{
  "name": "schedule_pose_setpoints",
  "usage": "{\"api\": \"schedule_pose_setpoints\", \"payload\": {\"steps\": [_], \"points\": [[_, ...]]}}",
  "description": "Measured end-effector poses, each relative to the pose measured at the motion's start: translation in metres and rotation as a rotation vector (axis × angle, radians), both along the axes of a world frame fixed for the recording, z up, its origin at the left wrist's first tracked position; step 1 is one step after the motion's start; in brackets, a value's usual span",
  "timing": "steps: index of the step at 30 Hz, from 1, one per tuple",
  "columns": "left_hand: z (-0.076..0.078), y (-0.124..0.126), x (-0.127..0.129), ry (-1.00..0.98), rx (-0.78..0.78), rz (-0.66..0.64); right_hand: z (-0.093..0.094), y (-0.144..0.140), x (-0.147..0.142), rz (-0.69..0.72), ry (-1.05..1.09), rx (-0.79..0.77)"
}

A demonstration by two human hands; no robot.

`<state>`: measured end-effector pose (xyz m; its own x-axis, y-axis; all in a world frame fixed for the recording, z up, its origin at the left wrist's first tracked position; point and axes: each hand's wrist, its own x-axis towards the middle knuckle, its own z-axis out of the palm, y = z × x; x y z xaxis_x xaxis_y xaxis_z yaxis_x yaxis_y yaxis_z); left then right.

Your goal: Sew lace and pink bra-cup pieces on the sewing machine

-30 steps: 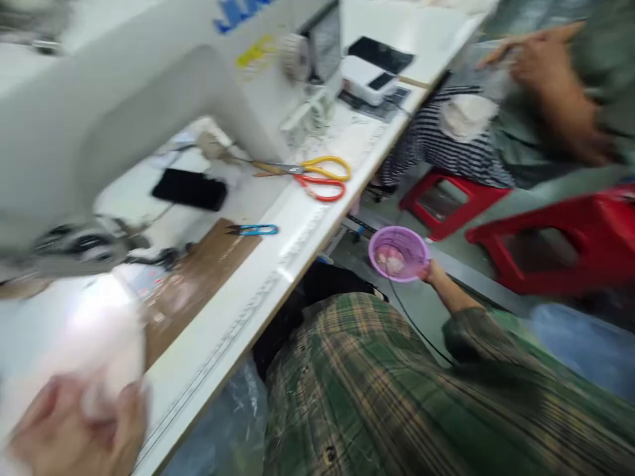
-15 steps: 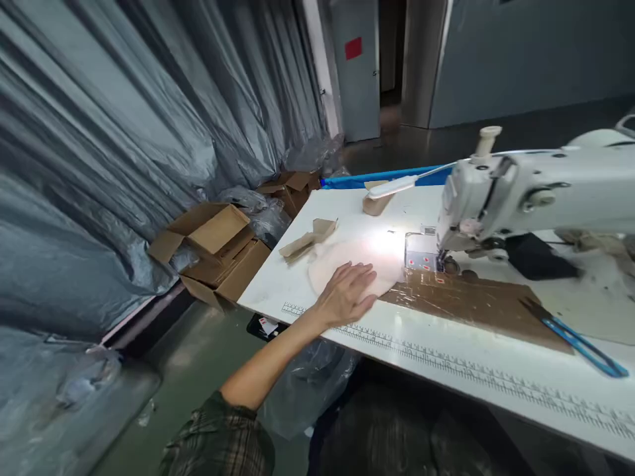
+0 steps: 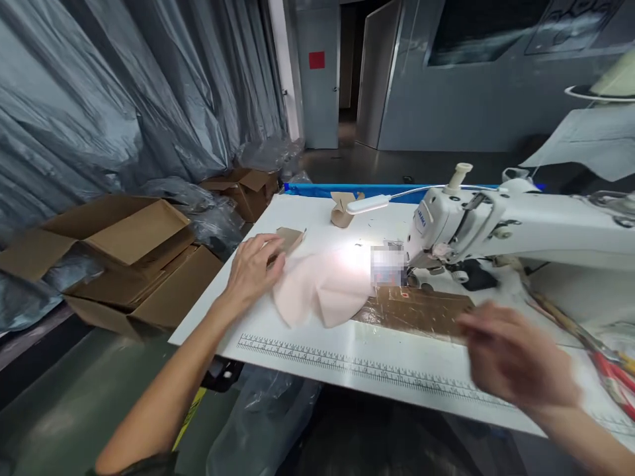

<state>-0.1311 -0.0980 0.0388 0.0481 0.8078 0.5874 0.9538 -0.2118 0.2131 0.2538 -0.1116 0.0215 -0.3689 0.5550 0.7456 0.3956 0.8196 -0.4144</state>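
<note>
My left hand (image 3: 255,268) is at the left of the sewing table, its fingers and thumb bent around the near end of a folded tan piece (image 3: 291,239), which looks like stiff fabric or paper. Beside it lies a pale pink cloth piece (image 3: 342,287), rumpled with a raised fold, its right edge by the needle area of the white sewing machine (image 3: 431,228). My right hand (image 3: 516,354) hovers over the table's right front, smeared by motion. Whether it holds anything is unclear. A brown taped strip (image 3: 417,314) lies in front of the machine.
Another curled tan piece (image 3: 341,211) stands at the back beneath the white lamp (image 3: 368,203). Red-handled tools (image 3: 615,383) lie at the right. A ruler scale (image 3: 347,365) runs along the table's front edge. Open cardboard boxes (image 3: 169,291) stand on the floor at the left.
My left hand has gone from the pink cloth leftward to the tan piece. The pink cloth, flat before, now has a fold. My right hand has entered; the blue-handled snips no longer show.
</note>
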Motion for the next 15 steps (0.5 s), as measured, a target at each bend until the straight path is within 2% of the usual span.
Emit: {"api": "schedule_pose_setpoints", "payload": {"steps": [2,4,5,8,9,10,12,15], "points": [[0.003,0.021,-0.003,-0.040,-0.134,-0.038,-0.002,0.006,-0.028,0.129,-0.070,0.132],[0.003,0.042,-0.001,-0.084,-0.322,-0.055,-0.006,0.031,-0.068,0.168,-0.184,0.188],[0.001,0.052,0.000,-0.111,-0.415,-0.049,-0.008,0.050,-0.090,0.130,-0.217,0.143],[-0.006,0.072,-0.001,-0.202,-0.566,0.004,-0.011,0.113,-0.146,-0.082,-0.308,-0.199],[-0.009,0.076,-0.003,-0.229,-0.565,0.022,-0.012,0.134,-0.160,-0.150,-0.364,-0.311],[-0.011,0.078,-0.007,-0.250,-0.545,0.033,-0.013,0.152,-0.171,-0.182,-0.380,-0.347],[-0.013,0.076,-0.018,-0.303,-0.456,0.048,-0.016,0.182,-0.183,-0.195,-0.402,-0.381],[-0.009,0.058,-0.045,-0.413,-0.232,0.129,-0.028,0.205,-0.185,-0.206,-0.404,-0.393]]}}
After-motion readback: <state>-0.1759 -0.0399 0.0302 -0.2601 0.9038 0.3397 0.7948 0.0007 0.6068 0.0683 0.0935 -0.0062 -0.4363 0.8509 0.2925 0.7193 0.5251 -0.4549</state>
